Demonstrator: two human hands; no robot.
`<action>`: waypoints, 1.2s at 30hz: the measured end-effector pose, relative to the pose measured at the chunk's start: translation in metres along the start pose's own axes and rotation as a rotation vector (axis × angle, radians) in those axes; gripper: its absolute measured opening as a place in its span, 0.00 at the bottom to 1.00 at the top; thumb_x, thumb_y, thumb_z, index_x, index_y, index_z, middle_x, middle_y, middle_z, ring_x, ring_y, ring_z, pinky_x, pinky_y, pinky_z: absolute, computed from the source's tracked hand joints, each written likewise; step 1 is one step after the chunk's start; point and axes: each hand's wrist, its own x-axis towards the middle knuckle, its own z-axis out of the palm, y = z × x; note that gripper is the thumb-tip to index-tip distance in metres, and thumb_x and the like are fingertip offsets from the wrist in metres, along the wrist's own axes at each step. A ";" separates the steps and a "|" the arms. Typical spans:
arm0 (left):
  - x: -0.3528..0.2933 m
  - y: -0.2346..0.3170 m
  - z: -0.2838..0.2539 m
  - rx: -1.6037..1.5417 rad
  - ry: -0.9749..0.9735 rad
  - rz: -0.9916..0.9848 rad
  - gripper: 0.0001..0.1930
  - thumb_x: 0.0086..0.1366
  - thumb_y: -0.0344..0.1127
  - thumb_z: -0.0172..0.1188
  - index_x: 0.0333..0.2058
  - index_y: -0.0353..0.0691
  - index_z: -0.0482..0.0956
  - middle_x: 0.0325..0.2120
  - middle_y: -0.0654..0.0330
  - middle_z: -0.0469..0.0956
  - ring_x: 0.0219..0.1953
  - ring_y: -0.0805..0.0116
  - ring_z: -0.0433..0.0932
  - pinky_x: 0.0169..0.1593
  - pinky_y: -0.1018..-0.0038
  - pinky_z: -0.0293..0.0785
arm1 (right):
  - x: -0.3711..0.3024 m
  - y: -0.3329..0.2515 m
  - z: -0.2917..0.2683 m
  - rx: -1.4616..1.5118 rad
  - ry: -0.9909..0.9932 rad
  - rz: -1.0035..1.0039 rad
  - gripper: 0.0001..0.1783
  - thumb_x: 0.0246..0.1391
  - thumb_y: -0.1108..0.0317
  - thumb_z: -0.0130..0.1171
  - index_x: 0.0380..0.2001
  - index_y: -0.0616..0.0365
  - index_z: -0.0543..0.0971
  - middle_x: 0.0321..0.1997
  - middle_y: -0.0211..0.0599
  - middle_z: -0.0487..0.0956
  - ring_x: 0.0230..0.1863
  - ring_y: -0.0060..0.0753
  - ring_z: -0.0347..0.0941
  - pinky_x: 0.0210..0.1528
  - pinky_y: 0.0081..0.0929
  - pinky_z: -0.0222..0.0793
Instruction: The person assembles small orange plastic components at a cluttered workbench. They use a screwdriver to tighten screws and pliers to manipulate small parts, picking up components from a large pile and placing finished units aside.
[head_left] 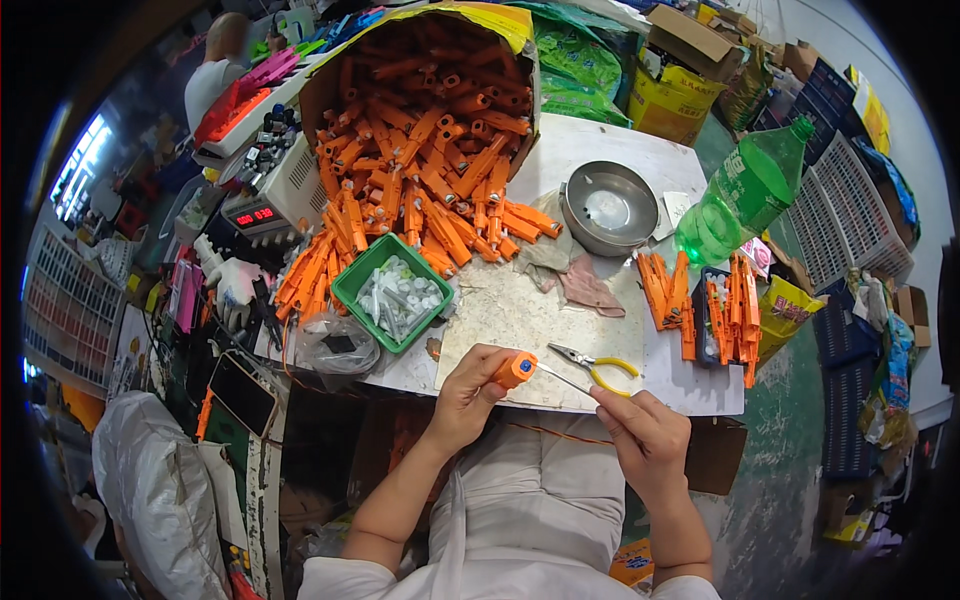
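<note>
Near the table's front edge my left hand [462,400] is closed around an orange plastic casing [512,371], its end with a blue centre turned to the right. My right hand [650,437] pinches a thin, pointed metal tool [566,380]; its handle is hidden in my fingers, and I cannot make out its exact kind. The tool's tip lies close to the casing's end; whether they touch, I cannot tell. Just beyond my right hand lie yellow-handled pliers [602,367] on the table.
A big heap of orange casings [430,150] spills from a box at the back. Left of centre stands a green basket [352,290] of pale plastic parts. A metal bowl [612,205], a green bottle [750,185], a pink cloth [592,288] and more casings [742,310] are to the right.
</note>
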 end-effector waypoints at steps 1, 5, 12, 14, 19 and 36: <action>0.001 0.002 -0.001 0.038 -0.019 0.019 0.23 0.65 0.47 0.52 0.50 0.33 0.73 0.40 0.59 0.70 0.40 0.70 0.73 0.46 0.76 0.68 | -0.001 0.001 0.000 -0.002 0.000 -0.007 0.17 0.42 0.76 0.66 0.39 0.53 0.82 0.18 0.31 0.71 0.16 0.27 0.67 0.18 0.25 0.61; 0.007 0.013 -0.005 0.103 -0.076 0.069 0.21 0.66 0.46 0.51 0.49 0.34 0.73 0.39 0.58 0.73 0.40 0.69 0.73 0.45 0.76 0.68 | -0.018 0.013 0.013 -0.102 0.111 -0.166 0.18 0.41 0.79 0.64 0.40 0.55 0.82 0.17 0.31 0.70 0.16 0.26 0.66 0.17 0.24 0.61; 0.010 0.014 -0.010 0.180 -0.137 0.038 0.18 0.67 0.38 0.51 0.51 0.34 0.72 0.41 0.55 0.73 0.40 0.66 0.73 0.45 0.77 0.69 | -0.028 0.011 0.025 0.498 0.051 0.433 0.13 0.49 0.77 0.61 0.40 0.61 0.81 0.17 0.33 0.69 0.16 0.20 0.62 0.19 0.16 0.57; 0.009 0.016 -0.011 0.187 -0.151 -0.001 0.19 0.66 0.39 0.51 0.51 0.33 0.72 0.41 0.55 0.73 0.41 0.66 0.73 0.45 0.76 0.69 | -0.026 0.012 0.018 0.869 -0.041 0.867 0.12 0.51 0.75 0.61 0.40 0.62 0.81 0.17 0.34 0.70 0.17 0.20 0.61 0.19 0.15 0.55; 0.007 0.009 -0.004 0.100 -0.115 -0.023 0.20 0.66 0.41 0.52 0.50 0.32 0.72 0.39 0.57 0.73 0.40 0.68 0.72 0.45 0.77 0.67 | -0.027 0.011 0.020 0.314 0.096 0.219 0.12 0.49 0.76 0.62 0.40 0.61 0.81 0.17 0.33 0.71 0.16 0.21 0.62 0.19 0.17 0.57; 0.004 0.003 -0.011 0.017 -0.166 -0.091 0.19 0.66 0.39 0.53 0.51 0.32 0.72 0.39 0.57 0.73 0.40 0.68 0.71 0.46 0.77 0.67 | -0.023 0.010 0.015 0.096 0.057 0.039 0.16 0.43 0.77 0.65 0.39 0.56 0.82 0.17 0.34 0.71 0.16 0.24 0.66 0.18 0.21 0.61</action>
